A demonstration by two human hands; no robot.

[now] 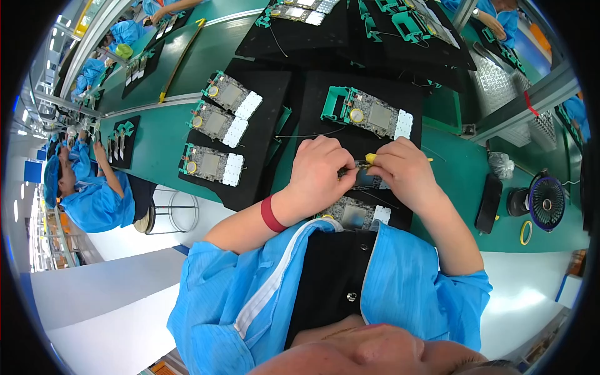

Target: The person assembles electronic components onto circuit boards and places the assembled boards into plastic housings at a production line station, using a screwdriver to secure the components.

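My left hand, with a red band at the wrist, is pinched closed at a small part too hidden to name. My right hand is closed around a yellow stick-like tool, whose other end shows beyond the knuckles. Both hands meet over a circuit board that they mostly cover. Just below them, nearer my body, lies another circuit board. Beyond my hands, a board with a silver shield sits with a green plastic frame at its left end.
On the left black mat lie several similar boards. More parts cover the dark mats at the back. To the right are a black fan, a phone-like black slab, a tape roll and a metal post. Co-workers sit at the left.
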